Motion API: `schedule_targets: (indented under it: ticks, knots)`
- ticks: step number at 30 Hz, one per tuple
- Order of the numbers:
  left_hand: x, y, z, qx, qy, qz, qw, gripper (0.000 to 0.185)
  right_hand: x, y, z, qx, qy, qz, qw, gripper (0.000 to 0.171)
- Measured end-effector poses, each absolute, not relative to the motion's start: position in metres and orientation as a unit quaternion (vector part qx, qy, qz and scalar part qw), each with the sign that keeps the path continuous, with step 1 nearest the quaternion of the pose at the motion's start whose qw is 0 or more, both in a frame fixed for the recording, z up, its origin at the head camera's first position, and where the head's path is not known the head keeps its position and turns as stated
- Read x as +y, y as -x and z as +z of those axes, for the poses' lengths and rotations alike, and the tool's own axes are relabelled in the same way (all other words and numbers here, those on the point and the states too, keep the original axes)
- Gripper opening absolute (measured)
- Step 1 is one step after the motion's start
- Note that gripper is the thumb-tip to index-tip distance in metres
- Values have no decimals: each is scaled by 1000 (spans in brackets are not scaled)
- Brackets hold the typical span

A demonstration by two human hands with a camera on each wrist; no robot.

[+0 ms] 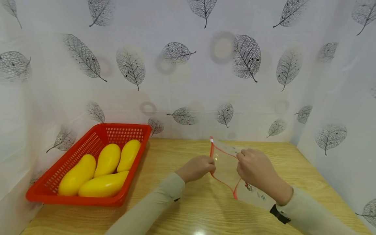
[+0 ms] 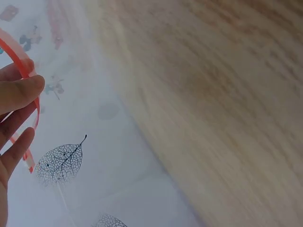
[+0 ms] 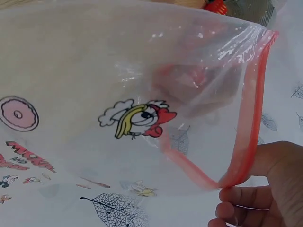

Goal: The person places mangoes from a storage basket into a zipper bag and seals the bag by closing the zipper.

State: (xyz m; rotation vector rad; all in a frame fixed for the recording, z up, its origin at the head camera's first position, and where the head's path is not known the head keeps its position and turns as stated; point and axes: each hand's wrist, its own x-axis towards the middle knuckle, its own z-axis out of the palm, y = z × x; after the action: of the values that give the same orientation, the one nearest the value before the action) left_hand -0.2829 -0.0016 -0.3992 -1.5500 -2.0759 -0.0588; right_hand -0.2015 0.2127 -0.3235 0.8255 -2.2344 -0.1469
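A clear plastic zip bag (image 1: pixel 255 195) with a red edge and cartoon prints is held above the table, its mouth spread apart. My left hand (image 1: pixel 198 168) pinches the rim on the left side; in the left wrist view the thumb lies over the red strip (image 2: pixel 19 59). On the opposite side, my right hand (image 1: pixel 255 166) grips the other part of the rim. The right wrist view shows the bag's printed wall (image 3: pixel 71 66) and the right thumb and fingers at the red zip edge (image 3: pixel 253 109). Nothing is visible inside the bag.
To the left stands a red plastic basket (image 1: pixel 136 169) holding several yellow mangoes (image 1: pixel 107 160). The wooden table (image 1: pixel 176 147) reaches back to a white curtain (image 1: pixel 188 88) printed with dark leaves, which also hangs along both sides.
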Motion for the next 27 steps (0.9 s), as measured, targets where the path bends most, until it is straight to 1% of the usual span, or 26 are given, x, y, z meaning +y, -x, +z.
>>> schedule_targets:
  ticks: [3,9,11,15,17,20,23,27]
  knots:
    - [-3,286,-398,-769,573,-15,284,13,208,204,-323,-861,-326,-60,385,34]
    - [-6,282,-396,-766,556,9,322,8,205,208,-328,-866,-312,-80,382,34]
    - [-6,279,-395,-768,550,21,329,10,205,208,-331,-867,-308,-87,382,31]
    - [-8,274,-394,-771,543,29,331,22,204,208,-335,-864,-307,-88,389,22]
    - [-8,272,-394,-766,547,32,337,23,203,208,-336,-863,-310,-87,390,20]
    - [-6,269,-395,-749,565,39,344,13,201,208,-337,-862,-316,-92,385,20]
    - [-4,266,-396,-733,583,37,347,3,201,208,-339,-861,-322,-107,378,16]
    - [-3,263,-396,-736,582,33,343,4,201,208,-340,-863,-323,-130,366,10]
